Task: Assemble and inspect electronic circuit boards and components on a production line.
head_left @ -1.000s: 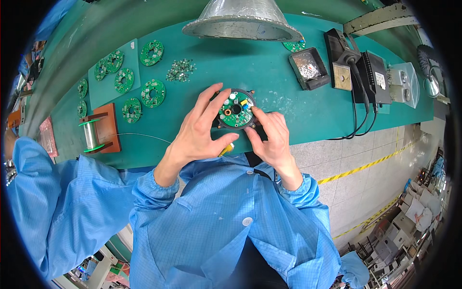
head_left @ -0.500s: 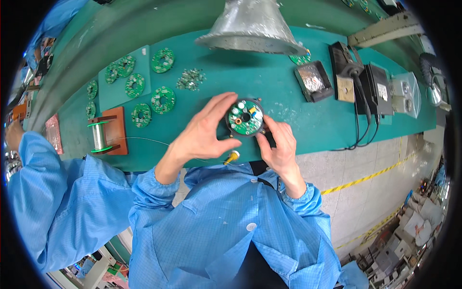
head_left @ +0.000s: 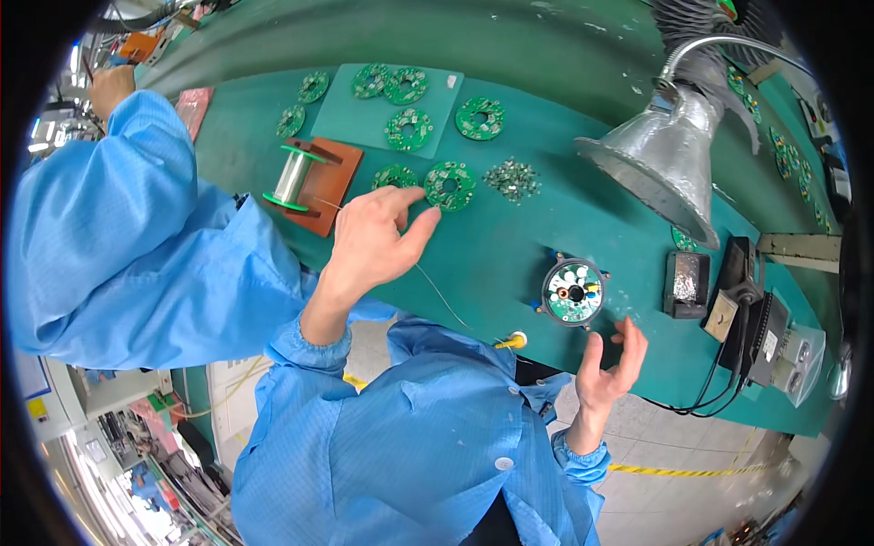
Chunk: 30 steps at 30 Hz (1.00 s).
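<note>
My left hand (head_left: 378, 238) is at two ring-shaped green circuit boards, its thumb and index finger apart at the left edge of the nearer board (head_left: 450, 187). Whether the fingertips touch it I cannot tell. The other board (head_left: 395, 176) is partly hidden behind the fingers. A round black holder (head_left: 547, 304) with a populated circuit board (head_left: 575, 293) in it rests on the bench to the right. Just below it, my right hand (head_left: 612, 369) is open, fingers parted and holding nothing. Thin solder wire (head_left: 443, 297) runs from under my left hand toward the bench's front edge.
A solder spool (head_left: 293, 177) on a brown stand is at left, beside a co-worker's blue sleeve (head_left: 137, 173). More boards lie on a pale green mat (head_left: 350, 118). Small parts (head_left: 513, 180) are piled mid-bench. A metal extraction hood (head_left: 655, 164) overhangs the right, near a black tray (head_left: 686, 284).
Both hands have let go of the black holder, which now stands on the bench. My left hand has moved left to the loose boards. The view has turned left.
</note>
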Motion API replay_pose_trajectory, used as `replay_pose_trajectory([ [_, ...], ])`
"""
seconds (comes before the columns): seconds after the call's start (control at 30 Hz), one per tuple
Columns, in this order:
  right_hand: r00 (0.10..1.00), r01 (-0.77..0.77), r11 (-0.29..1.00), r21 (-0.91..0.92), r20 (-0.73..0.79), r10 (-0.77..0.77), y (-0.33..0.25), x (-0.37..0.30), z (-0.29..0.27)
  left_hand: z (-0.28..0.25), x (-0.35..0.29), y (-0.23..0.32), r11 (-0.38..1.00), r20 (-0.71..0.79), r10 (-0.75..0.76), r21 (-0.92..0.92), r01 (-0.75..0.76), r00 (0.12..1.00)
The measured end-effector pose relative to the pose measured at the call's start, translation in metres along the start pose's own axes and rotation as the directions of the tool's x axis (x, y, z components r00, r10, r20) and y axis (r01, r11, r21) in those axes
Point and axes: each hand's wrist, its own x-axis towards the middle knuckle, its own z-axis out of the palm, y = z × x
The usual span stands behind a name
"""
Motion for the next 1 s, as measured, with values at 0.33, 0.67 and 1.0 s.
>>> replay_pose_trajectory([
  [0.33,0.996,-0.045,0.998,0.051,-0.070,0.048,0.005,-0.006,0.002,0.043,0.008,0.004,0.994,-0.172,0.099,0.057,-0.091,0.980],
  [0.67,0.995,-0.026,0.997,0.072,-0.089,0.033,0.007,-0.008,0.003,0.026,0.023,0.002,0.986,-0.087,0.135,-0.082,-0.142,0.987],
  [1.0,0.995,-0.001,0.996,0.089,-0.097,0.009,0.014,-0.013,0.004,-0.048,0.069,-0.015,-0.249,-0.151,0.815,-0.963,0.104,0.559],
])
